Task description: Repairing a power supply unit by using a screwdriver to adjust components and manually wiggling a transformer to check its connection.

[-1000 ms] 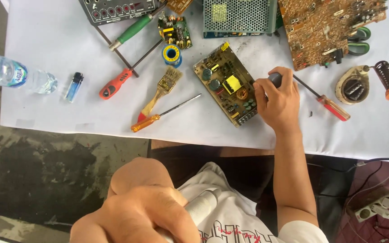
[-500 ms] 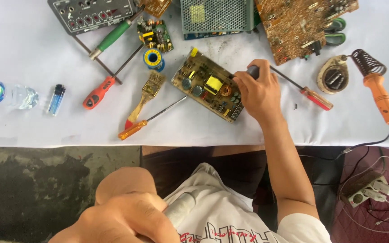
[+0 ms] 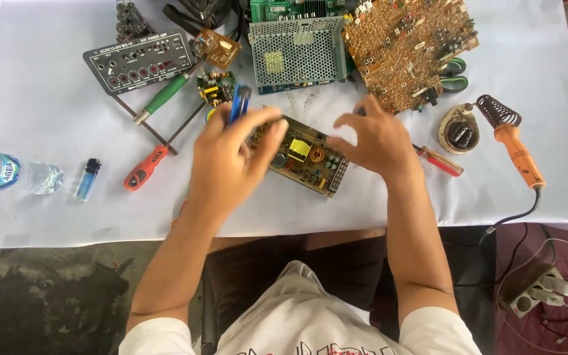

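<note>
Left hand (image 3: 228,158): gripping a slim blue-handled tool (image 3: 238,102), tip hidden, upright above the knuckles.
Right hand (image 3: 376,141): released, fingers spread, holding nothing.
Board: yellow-green rectangular circuit board (image 3: 304,158) on the white sheet (image 3: 54,112), between both hands, long axis slanting down-right; left fingertips overlap its left end.
Nearby: red-handled screwdriver (image 3: 438,160) just right of the right hand.
Containers: none holding anything.
</note>
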